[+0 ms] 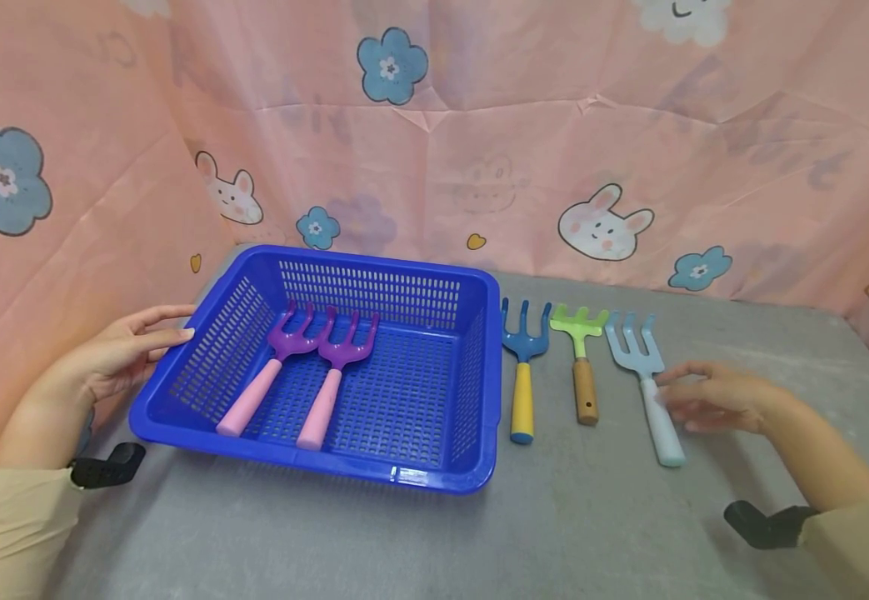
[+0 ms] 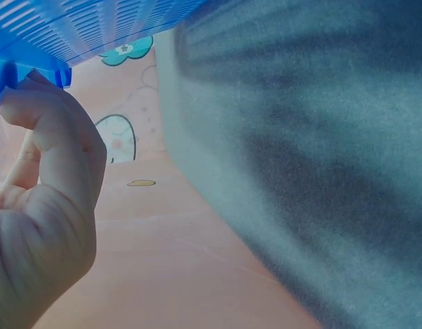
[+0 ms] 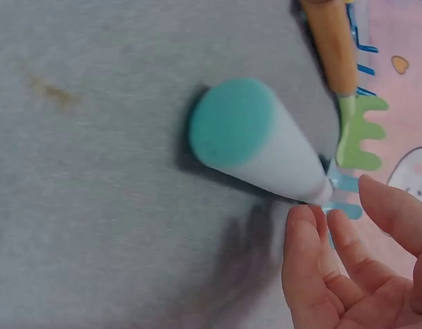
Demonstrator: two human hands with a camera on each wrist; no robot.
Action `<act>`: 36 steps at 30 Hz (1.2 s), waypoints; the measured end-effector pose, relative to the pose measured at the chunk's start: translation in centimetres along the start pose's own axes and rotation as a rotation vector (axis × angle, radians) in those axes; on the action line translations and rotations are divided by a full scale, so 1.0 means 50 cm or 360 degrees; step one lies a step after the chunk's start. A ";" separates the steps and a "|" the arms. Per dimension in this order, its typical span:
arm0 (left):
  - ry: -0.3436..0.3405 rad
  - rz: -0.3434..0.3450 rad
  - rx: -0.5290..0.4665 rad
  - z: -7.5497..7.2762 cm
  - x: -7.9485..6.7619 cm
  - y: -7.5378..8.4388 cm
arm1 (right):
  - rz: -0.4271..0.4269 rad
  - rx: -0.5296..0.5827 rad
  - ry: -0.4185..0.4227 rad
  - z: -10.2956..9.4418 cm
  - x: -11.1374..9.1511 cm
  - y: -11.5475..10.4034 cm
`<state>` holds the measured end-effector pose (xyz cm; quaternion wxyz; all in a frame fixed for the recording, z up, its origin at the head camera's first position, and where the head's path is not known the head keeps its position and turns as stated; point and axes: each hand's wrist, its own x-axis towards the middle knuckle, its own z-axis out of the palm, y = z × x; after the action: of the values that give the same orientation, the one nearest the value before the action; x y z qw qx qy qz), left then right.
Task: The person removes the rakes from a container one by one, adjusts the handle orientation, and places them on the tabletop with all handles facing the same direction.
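On a grey worktop [image 1: 591, 525], a pale-blue hand fork [image 1: 660, 425] lies at right, handle toward the viewer. Beside that handle, the right hand's [image 1: 719, 396] fingers are bent and parted, apparently holding nothing; whether they touch it is unclear. The fork looks light and stiff, probably smooth enough to slip, so mid-handle seems the best hold. The left hand [image 1: 122, 350] grips the left rim of a blue basket [image 1: 307, 463] containing two pink-handled forks [image 1: 320, 408]. Beyond hangs a pink curtain [image 1: 269, 67].
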<state>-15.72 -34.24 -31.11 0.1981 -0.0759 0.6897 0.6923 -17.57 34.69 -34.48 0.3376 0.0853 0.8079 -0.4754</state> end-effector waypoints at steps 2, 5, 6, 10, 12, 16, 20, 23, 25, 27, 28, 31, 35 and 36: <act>-0.0002 0.0000 0.0000 0.000 0.001 0.000 | -0.0014 0.0027 -0.0011 -0.004 -0.001 -0.005; -0.0003 0.0001 0.0003 0.000 0.001 -0.001 | -0.0021 0.0070 -0.0007 -0.006 -0.002 -0.014; -0.0004 0.0001 0.0003 0.000 0.002 -0.001 | -0.0025 0.0079 -0.0008 -0.007 -0.002 -0.017; 0.0000 0.0002 0.0015 0.000 0.002 -0.002 | -0.0047 0.0101 -0.0012 -0.009 -0.005 -0.027; 0.0000 0.0003 0.0023 0.000 0.002 -0.003 | -0.0055 0.0114 -0.0021 -0.010 -0.006 -0.032; 0.0003 0.0004 0.0028 0.001 0.002 -0.004 | -0.0069 0.0128 -0.0033 -0.013 -0.010 -0.040; 0.0003 0.0008 0.0009 0.001 0.002 -0.004 | -0.0092 0.0110 -0.0036 -0.016 -0.013 -0.051; 0.0004 0.0008 0.0002 0.001 0.002 -0.003 | -0.0096 0.0108 -0.0034 -0.016 -0.013 -0.062; 0.0006 0.0006 0.0006 0.000 0.002 -0.003 | -0.0099 0.0112 -0.0032 -0.016 -0.013 -0.070; 0.0006 0.0005 0.0009 0.000 0.002 -0.003 | -0.0113 0.0122 -0.0035 -0.016 -0.013 -0.078; 0.0006 0.0005 0.0007 0.000 0.002 -0.004 | -0.0123 0.0125 -0.0036 -0.016 -0.014 -0.083; 0.0002 0.0008 0.0004 0.000 0.003 -0.004 | -0.0152 0.0140 -0.0039 -0.016 -0.016 -0.095; -0.0001 0.0021 0.0024 0.000 0.004 -0.004 | -0.0188 0.0140 -0.0037 -0.014 -0.019 -0.111; -0.0001 0.0022 0.0032 0.000 0.005 -0.004 | -0.0199 0.0134 -0.0039 -0.013 -0.020 -0.114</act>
<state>-15.86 -34.22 -31.36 0.1943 -0.0691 0.6972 0.6866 -19.75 32.34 -29.59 0.3132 0.0430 0.7869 -0.5300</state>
